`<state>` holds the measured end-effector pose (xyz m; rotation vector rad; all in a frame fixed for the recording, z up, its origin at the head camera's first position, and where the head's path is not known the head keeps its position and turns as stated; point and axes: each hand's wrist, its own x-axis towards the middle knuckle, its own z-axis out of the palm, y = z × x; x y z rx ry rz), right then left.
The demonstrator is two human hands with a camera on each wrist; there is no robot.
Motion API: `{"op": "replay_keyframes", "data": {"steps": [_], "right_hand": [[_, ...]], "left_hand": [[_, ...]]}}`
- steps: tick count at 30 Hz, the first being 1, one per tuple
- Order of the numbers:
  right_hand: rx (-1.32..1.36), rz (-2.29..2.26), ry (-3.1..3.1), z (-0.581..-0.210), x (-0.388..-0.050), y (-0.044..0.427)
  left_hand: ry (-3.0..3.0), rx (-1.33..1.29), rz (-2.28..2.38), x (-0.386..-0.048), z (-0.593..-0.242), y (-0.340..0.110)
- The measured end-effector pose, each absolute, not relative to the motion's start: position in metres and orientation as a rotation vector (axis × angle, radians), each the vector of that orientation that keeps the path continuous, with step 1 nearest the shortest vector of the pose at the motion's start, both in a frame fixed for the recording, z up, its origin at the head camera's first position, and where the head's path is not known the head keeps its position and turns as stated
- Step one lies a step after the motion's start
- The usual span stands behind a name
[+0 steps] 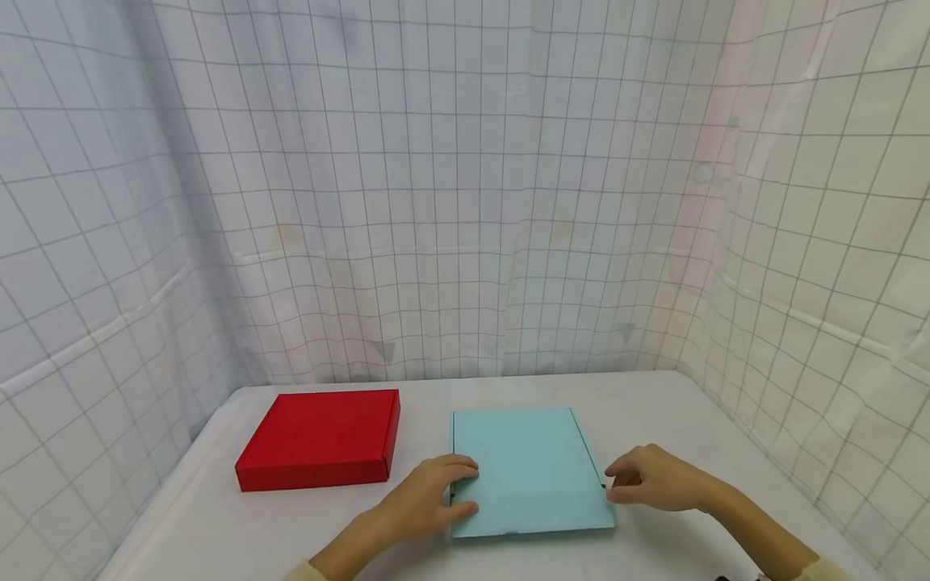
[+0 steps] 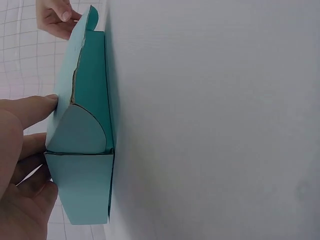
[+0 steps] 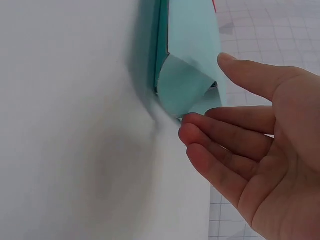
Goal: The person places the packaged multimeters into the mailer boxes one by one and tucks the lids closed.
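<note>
A flat light-blue cardboard box (image 1: 526, 468) lies on the table, its lid lowered over it. At the front corner, a rounded side flap (image 2: 82, 130) shows outside the box in the left wrist view. Another rounded flap (image 3: 185, 85) sticks out at the opposite corner in the right wrist view. My left hand (image 1: 429, 499) rests at the box's left edge, with thumb and forefinger reaching over the lid and the other fingers by the side. Beside the right edge is my right hand (image 1: 657, 480), its fingers loosely bent near the corner flap, holding nothing.
A closed red cardboard box (image 1: 327, 432) sits to the left on the white table (image 1: 639, 403). White grid-patterned curtains (image 1: 465, 186) enclose the table at the back and both sides.
</note>
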<state>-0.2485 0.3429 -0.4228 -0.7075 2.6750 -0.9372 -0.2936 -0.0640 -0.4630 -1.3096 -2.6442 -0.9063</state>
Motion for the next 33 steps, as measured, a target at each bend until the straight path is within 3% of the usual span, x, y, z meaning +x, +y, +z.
{"op": "replay_keyframes", "data": {"steps": [8,22,33], "right_hand": [[-0.734,-1.039,2.572,-0.444,-0.247,0.341],[-0.349,-1.381,2.300,-0.451,-0.244,0.336],[-0.197,-1.439,2.241,-0.447,-0.238,0.330]], "left_hand": [[-2.674,-1.304,-0.920,-0.293,-0.459,-0.064],[-2.675,-1.329,-0.914,-0.296,-0.455,-0.062],[-2.748,-1.315,-0.948,-0.295,-0.448,-0.058]]}}
